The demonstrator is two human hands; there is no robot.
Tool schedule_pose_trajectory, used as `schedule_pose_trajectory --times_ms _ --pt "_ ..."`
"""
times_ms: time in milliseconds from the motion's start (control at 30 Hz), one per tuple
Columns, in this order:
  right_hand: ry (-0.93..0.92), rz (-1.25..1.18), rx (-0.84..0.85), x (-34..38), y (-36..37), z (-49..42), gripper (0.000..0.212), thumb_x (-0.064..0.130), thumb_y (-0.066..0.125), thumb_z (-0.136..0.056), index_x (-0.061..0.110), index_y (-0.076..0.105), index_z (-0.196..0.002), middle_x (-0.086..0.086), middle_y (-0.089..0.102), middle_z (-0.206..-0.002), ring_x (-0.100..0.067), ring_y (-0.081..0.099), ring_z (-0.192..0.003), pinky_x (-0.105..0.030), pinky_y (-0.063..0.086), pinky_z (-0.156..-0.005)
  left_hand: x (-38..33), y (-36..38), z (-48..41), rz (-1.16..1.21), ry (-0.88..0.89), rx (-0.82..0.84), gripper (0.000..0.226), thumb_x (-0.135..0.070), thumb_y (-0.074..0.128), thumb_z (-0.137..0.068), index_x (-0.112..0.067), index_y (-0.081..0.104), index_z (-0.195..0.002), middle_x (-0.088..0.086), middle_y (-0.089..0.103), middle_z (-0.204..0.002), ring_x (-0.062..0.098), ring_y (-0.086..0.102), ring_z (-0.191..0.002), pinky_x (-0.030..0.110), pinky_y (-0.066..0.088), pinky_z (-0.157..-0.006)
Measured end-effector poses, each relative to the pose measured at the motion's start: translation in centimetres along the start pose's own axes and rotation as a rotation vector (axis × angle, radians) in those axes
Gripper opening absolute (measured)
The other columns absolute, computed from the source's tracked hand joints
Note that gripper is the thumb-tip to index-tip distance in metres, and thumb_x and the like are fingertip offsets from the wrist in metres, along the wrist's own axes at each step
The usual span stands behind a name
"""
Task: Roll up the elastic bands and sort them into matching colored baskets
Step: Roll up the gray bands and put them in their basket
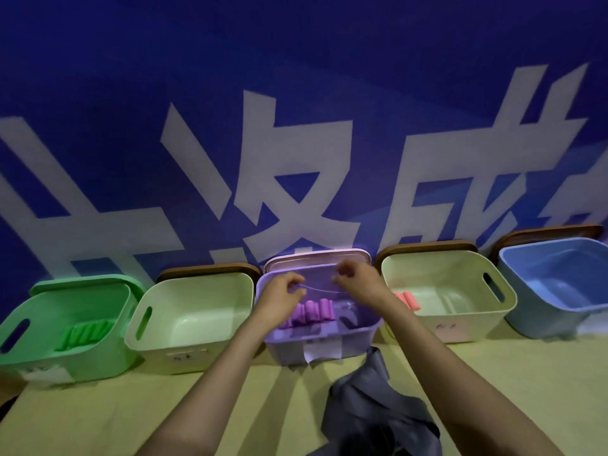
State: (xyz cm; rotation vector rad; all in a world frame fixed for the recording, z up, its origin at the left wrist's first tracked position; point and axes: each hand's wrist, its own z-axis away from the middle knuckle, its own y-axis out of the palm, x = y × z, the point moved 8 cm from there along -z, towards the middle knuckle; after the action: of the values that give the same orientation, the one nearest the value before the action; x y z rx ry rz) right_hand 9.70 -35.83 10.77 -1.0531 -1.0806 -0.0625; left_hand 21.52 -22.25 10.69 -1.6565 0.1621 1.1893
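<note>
The left hand point(283, 296) and right hand point(357, 279) are being held over the purple basket point(329, 347), fingers curled. A thin pale line is showing between them. Whether anything is being pinched cannot be told. Purple rolls point(312, 314) are lying in that basket under the hands. Green rolls point(85, 334) are lying in the green basket point(82, 360), and pink rolls point(408, 299) in a cream basket point(460, 327). A grey band point(371, 406) is lying crumpled on the table point(98, 416), near the purple basket.
</note>
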Motion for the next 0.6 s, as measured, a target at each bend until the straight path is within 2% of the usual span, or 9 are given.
schedule_pose_trajectory --times_ms 67,133,200,267,333,433,533,600 --pt "-0.104 -0.133 -0.164 1.7 -3.3 3.5 0.025 0.014 0.064 -0.089 0.006 0.064 -0.114 -0.008 0.067 -0.108 -0.019 0.061 -0.1 -0.016 0.04 -0.081 -2.7 -2.7 3.2 0.117 0.087 -0.141 0.023 -0.003 0.062 -0.089 -0.004 0.066 -0.111 0.006 0.067 -0.11 0.015 0.061 -0.098 0.012 0.042 -0.085" --pt "-0.207 -0.224 -0.289 2.8 -5.5 7.6 0.021 0.011 0.063 -0.09 0.008 0.063 -0.111 -0.004 0.066 -0.102 -0.015 0.062 -0.095 -0.013 0.042 -0.078 -5.1 -4.4 7.1 0.208 0.174 -0.233 0.018 -0.005 0.063 -0.089 -0.008 0.067 -0.106 0.001 0.067 -0.105 0.004 0.061 -0.09 0.003 0.041 -0.077" --pt "-0.305 -0.268 -0.374 2.9 -6.4 11.4 0.022 0.009 0.063 -0.09 0.01 0.062 -0.112 0.0 0.066 -0.101 -0.011 0.062 -0.09 -0.009 0.044 -0.077 -6.4 -4.2 10.7 0.28 0.231 -0.251 0.014 -0.006 0.063 -0.089 -0.012 0.066 -0.102 -0.003 0.067 -0.1 -0.007 0.06 -0.084 0.002 0.043 -0.074" --pt "-0.341 -0.274 -0.419 1.7 -6.1 14.4 0.026 0.01 0.062 -0.09 0.012 0.059 -0.116 0.003 0.064 -0.102 -0.002 0.06 -0.09 -0.009 0.045 -0.079 -6.7 -2.6 13.6 0.319 0.261 -0.212 0.013 -0.007 0.063 -0.089 -0.015 0.067 -0.1 -0.006 0.068 -0.098 -0.005 0.061 -0.085 0.006 0.046 -0.075" --pt "-0.337 -0.258 -0.44 -0.3 -5.3 16.6 0.027 0.014 0.061 -0.092 0.015 0.057 -0.118 0.005 0.063 -0.103 -0.001 0.059 -0.094 -0.014 0.047 -0.081 -6.2 -0.2 15.6 0.348 0.264 -0.145 0.015 -0.007 0.063 -0.089 -0.02 0.066 -0.097 -0.005 0.069 -0.097 -0.001 0.063 -0.086 0.009 0.048 -0.075" --pt "-0.306 -0.199 -0.436 -4.0 -3.0 18.7 0.027 0.016 0.061 -0.092 0.013 0.056 -0.119 0.003 0.061 -0.106 -0.011 0.059 -0.095 -0.027 0.048 -0.083 -3.2 4.0 17.1 0.316 0.2 -0.089 0.02 -0.006 0.064 -0.089 -0.026 0.063 -0.092 -0.004 0.068 -0.097 -0.004 0.062 -0.083 0.009 0.047 -0.074" --pt "-0.251 -0.141 -0.356 -7.3 0.2 20.2 0.03 0.018 0.064 -0.091 0.014 0.056 -0.12 0.005 0.058 -0.11 -0.011 0.054 -0.102 -0.022 0.041 -0.087 1.3 8.5 17.7 0.169 0.1 -0.037 0.016 -0.012 0.067 -0.086 -0.022 0.064 -0.098 -0.004 0.066 -0.102 0.006 0.062 -0.093 0.01 0.045 -0.076" --pt "-0.277 -0.067 -0.244 -9.0 2.9 21.2 0.035 0.025 0.065 -0.089 0.017 0.055 -0.122 0.004 0.056 -0.117 -0.013 0.051 -0.111 -0.02 0.038 -0.091 4.0 11.6 18.1 0.019 0.054 0.039 0.028 -0.019 0.07 -0.084 -0.019 0.063 -0.111 -0.002 0.06 -0.111 0.015 0.058 -0.106 0.018 0.044 -0.086"
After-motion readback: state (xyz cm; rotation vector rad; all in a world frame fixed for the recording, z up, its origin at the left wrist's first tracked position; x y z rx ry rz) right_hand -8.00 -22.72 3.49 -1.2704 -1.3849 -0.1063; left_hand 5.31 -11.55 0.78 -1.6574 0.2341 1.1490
